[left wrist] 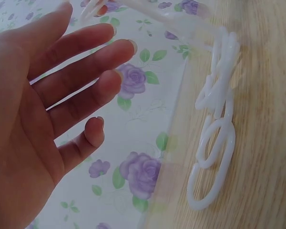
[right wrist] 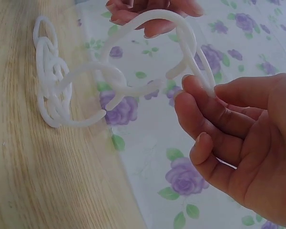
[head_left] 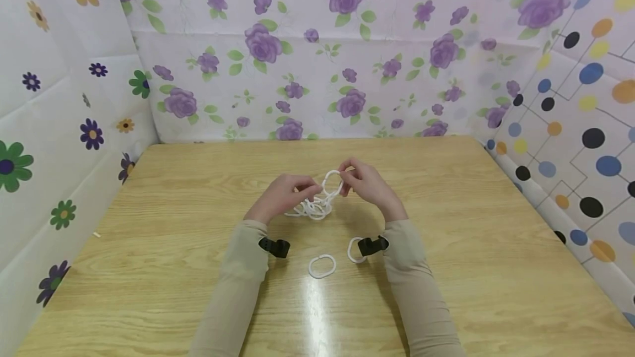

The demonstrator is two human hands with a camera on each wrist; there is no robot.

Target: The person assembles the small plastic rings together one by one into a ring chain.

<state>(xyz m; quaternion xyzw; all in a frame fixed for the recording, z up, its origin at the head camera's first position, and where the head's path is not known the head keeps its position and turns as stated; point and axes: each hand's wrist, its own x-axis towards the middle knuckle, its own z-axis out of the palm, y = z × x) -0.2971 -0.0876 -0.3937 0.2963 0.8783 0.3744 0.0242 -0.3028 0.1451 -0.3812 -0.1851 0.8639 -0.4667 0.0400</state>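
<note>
My right hand [head_left: 366, 183] pinches a white plastic chain link [right wrist: 133, 21] between thumb and fingertips, above the table. Linked to it, other white links hang down to a bunched chain [head_left: 317, 216] on the wood. The held link has a small gap in its loop, seen in the right wrist view. My left hand [head_left: 285, 196] hovers just left of that link, its fingers loosely bent and spread, with nothing visible in the palm. In the left wrist view the chain [left wrist: 221, 95] lies beyond those fingers; the thumb tip is partly cut off.
Two loose white links lie nearer me on the wooden table [head_left: 198, 269]: one link [head_left: 322, 277] between my forearms, another link [head_left: 349, 249] partly behind the right wrist camera [head_left: 372, 245]. A small pale scrap [head_left: 96, 234] is at the left edge. Patterned sheets [head_left: 307, 109] surround the table.
</note>
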